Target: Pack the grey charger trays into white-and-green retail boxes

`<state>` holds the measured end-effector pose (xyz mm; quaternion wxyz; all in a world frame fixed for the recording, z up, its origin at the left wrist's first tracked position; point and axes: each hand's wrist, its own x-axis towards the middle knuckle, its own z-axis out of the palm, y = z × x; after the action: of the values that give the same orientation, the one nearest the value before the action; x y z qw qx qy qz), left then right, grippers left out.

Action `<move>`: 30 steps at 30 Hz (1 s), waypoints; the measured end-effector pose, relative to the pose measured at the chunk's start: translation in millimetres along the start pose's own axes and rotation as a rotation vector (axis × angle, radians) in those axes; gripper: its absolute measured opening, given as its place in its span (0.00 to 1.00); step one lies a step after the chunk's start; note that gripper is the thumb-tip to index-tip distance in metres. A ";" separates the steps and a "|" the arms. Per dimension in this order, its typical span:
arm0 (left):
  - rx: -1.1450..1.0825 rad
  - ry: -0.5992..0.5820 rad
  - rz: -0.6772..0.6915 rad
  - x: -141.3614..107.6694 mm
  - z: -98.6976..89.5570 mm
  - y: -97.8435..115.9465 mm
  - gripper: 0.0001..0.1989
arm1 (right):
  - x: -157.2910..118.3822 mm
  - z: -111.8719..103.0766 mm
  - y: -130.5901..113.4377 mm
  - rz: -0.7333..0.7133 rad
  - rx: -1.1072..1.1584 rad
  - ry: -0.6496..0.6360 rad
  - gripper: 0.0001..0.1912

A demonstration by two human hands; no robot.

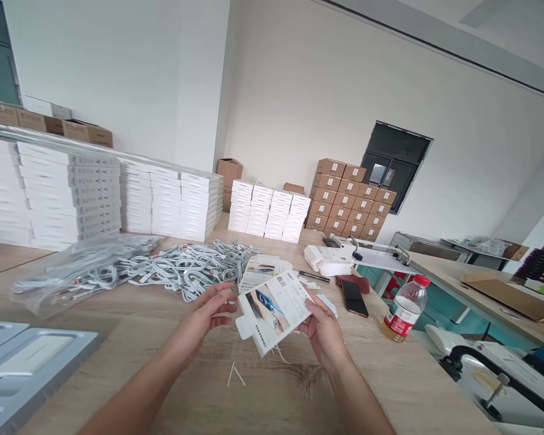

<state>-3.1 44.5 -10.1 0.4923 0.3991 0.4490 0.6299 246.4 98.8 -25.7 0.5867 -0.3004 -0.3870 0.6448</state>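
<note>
Two thin white strips (238,374) lay on the wood-grain table (199,386), at the near side. Grey trays (72,368), left; a flat white item sat in one. One printed white box (272,308), held tilted above the table, end flap out at its lower left. Right hand (324,331): thumb and fingers clamped on the box's right edge. Left hand (211,311): fingers loosely curved and parted, just beside the box's left corner; contact could not be told. One bottle (404,309), red-capped, part-filled, right. One dark phone (354,298), left of the bottle. One heap of grey-white cables (194,266), with a clear bag (77,275) of more at its left. One black pen (315,277), beyond the held box. Beyond: stacks of white boxes (269,211). Farther: piled brown cartons (344,199), before a dark-framed window (396,157).
</note>
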 end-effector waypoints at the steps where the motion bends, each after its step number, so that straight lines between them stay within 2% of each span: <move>1: 0.022 -0.042 -0.014 -1.6 1.1 -1.3 0.25 | -0.1 0.6 0.0 0.006 0.013 0.004 0.29; 6: 0.058 -0.336 -0.096 -12.1 8.1 -5.0 0.27 | -1.2 3.3 3.5 0.043 0.063 -0.002 0.28; 8: 0.003 -0.405 -0.108 -13.4 9.1 -4.7 0.27 | -0.9 3.0 6.1 0.059 0.081 -0.005 0.28; 10: -0.057 -0.409 -0.101 -12.7 9.0 -4.9 0.28 | -1.0 2.8 9.2 0.078 0.100 -0.015 0.27; 16: -0.148 -0.299 -0.073 -10.6 8.3 -11.1 0.30 | -5.1 5.4 17.5 0.141 0.157 -0.061 0.30; 20: -0.164 -0.274 -0.071 -12.7 11.3 -11.9 0.28 | -7.5 5.9 17.1 0.131 0.148 -0.076 0.29; 27: -0.245 -0.388 -0.132 -12.9 9.5 -7.4 0.24 | -7.2 8.6 8.5 0.066 0.103 -0.082 0.28; 30: -0.160 -0.360 -0.095 -12.4 6.1 -12.9 0.23 | -8.5 6.0 9.7 0.072 0.043 -0.071 0.31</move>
<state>8.5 34.9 -21.5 0.6241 0.4433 0.3206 0.5579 237.4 89.4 -31.4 0.5554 -0.2785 -0.3823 0.6840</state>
